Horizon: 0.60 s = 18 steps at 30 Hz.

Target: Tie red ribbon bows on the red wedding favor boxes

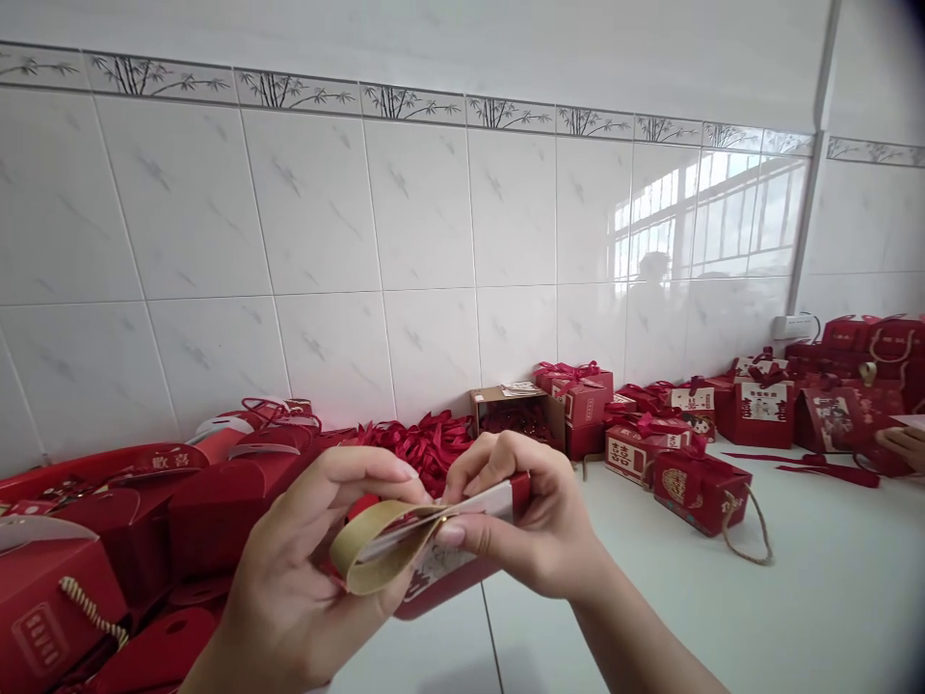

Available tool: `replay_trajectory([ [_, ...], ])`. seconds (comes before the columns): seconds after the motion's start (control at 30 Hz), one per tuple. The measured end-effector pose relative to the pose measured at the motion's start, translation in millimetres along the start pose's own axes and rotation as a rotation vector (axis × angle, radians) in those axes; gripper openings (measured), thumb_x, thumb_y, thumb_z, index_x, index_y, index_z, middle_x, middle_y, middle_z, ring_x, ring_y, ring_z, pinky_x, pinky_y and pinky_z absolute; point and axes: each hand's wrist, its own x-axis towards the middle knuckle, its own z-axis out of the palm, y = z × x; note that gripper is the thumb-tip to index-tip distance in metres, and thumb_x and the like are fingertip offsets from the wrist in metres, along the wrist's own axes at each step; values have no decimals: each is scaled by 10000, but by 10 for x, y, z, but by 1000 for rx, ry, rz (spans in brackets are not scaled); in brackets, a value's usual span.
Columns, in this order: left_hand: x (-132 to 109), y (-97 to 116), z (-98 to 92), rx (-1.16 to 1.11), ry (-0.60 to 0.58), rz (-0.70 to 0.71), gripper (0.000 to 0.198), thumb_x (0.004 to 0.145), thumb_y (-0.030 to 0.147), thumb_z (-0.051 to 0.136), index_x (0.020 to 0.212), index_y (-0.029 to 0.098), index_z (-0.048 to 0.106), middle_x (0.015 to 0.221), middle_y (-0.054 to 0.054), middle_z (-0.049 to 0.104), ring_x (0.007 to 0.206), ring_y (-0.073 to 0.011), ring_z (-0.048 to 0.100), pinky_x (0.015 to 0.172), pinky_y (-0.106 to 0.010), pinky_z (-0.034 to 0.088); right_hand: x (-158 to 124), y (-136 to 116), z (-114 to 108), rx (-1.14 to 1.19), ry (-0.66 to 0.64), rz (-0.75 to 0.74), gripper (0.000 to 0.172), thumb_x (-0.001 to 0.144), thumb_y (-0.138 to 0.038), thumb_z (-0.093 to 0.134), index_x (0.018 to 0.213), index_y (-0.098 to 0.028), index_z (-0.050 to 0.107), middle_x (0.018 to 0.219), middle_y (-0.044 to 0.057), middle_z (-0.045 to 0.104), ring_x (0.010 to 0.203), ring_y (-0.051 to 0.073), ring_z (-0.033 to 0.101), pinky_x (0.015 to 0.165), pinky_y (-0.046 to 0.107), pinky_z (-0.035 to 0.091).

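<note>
Red box [462, 569], gold ribbon [376, 545]

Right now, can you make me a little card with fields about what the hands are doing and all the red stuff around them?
Left hand: cups the small red box from below
Right hand: grips the box's top, thumb on the gold ribbon
Ribbon shape: bent into a loop at the box's left end
Behind the hands: heap of red ribbons, cardboard box
Right side: red gift boxes on the white surface
Far right edge: another person's hand
</note>
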Motion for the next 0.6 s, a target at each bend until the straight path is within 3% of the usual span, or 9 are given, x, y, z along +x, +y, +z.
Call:
replay_trajectory([
  [0.13, 8, -17, 15, -13, -2, -8, 253, 761, 231, 667, 958, 313, 533, 731, 55, 670, 661, -137, 649, 550, -189, 511, 5, -3, -13, 88, -4, 15, 347, 672, -246, 787, 615, -201, 448, 691, 16, 659, 583, 130, 588, 492, 246, 467],
  [0.37, 41, -39, 139, 26, 115, -62, 264, 732, 206, 726, 941, 277, 581, 769, 45, 676, 669, -117, 642, 611, -183, 531, 21, 63, -58, 60, 66, -34, 284, 661, -198, 793, 630, -189, 511, 700, 9, 654, 589, 125, 604, 508, 236, 481],
  [0.5, 76, -91, 141, 70, 145, -65, 208, 747, 203, 721, 915, 260, 613, 818, 31, 689, 753, -140, 661, 696, -212, 547, 16, 139, -41, 40, 133, 28, 296, 656, -214, 797, 625, -190, 504, 690, -5, 636, 575, 112, 573, 496, 224, 454],
  [0.6, 100, -141, 111, 45, 121, -68, 242, 756, 201, 711, 957, 266, 592, 810, 36, 692, 753, -135, 668, 675, -198, 555, 15, 159, -56, 47, 126, 153, 279, 641, -227, 813, 642, -189, 537, 706, -6, 639, 610, 114, 577, 528, 225, 464],
])
